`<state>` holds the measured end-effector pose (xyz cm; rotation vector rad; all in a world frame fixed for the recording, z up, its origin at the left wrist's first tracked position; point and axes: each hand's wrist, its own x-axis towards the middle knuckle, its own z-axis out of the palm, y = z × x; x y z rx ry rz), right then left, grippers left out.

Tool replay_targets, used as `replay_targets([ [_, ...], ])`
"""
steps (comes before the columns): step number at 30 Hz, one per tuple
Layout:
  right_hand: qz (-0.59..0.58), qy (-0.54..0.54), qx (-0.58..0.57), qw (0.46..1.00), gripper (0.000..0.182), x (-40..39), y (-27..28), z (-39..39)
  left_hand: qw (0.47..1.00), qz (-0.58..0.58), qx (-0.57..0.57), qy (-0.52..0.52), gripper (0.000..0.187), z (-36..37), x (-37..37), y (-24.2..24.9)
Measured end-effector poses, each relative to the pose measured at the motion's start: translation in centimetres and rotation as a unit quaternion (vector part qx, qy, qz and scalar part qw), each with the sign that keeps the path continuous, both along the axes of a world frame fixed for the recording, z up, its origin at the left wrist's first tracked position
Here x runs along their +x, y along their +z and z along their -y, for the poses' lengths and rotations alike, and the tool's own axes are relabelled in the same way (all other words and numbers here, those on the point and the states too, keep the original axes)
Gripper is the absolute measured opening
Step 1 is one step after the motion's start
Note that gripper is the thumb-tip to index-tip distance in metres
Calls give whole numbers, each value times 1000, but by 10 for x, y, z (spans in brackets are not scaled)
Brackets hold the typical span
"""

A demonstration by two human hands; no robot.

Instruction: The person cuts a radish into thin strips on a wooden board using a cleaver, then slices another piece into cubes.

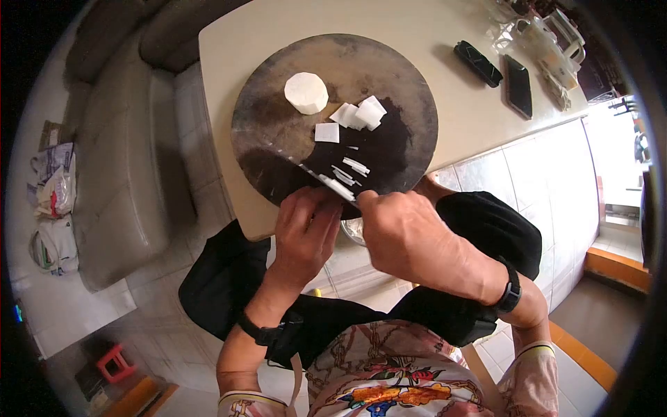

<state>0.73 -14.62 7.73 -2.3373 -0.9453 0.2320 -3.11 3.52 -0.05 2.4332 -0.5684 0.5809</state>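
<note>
A dark round board (pixel 267 76) lies on the table. My right hand (pixel 410 233) is closed around the handle end of a knife (pixel 306 169), whose thin blade runs up and left over the board's near part. My left hand (pixel 309 226) is at the board's near edge, fingers bent against white pieces (pixel 337 186) beside the blade. Just beyond the blade lie thin white strips (pixel 356 166). Farther off are a white square slice (pixel 326 133), several overlapping slices (pixel 369 112) and a thick white many-sided block (pixel 306 93). My left fingertips are partly hidden.
The pale table (pixel 222 48) holds a black case (pixel 478 64), a phone (pixel 518 87) and plastic-wrapped items (pixel 549 55) at the right. Beneath the board's near edge, a metal bowl (pixel 354 231) shows partly. A grey sofa (pixel 121 167) stands left, a red stool (pixel 116 363) lower left.
</note>
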Motion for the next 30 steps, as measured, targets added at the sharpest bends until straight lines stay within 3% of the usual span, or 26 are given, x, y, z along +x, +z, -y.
replay_targets([
  [12, -70, 7, 7, 998, 11, -5, 4, 9, 999, 32, -18, 4, 26, -1, 0, -5],
  [30, -41, -43, -5, 998, 10, 7, 2, 11, 999, 23, -30, 12, 23, 0, 5, 0],
])
